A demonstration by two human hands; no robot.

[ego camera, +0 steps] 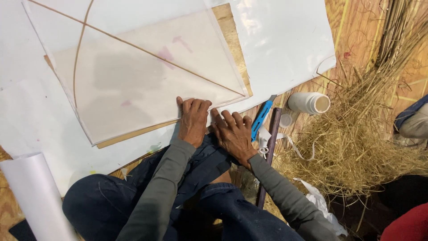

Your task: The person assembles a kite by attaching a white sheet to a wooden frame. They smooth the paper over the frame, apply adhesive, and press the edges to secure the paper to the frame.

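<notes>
Translucent kite (147,85) edge under fingertips (196,105)

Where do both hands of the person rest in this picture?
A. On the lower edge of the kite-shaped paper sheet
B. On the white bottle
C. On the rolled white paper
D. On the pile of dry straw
A: the left hand and right hand press flat, side by side, on the lower edge of the kite paper, away from the white bottle.

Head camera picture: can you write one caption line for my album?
Left hand and right hand press flat on a thin paper kite beside straw.
</notes>
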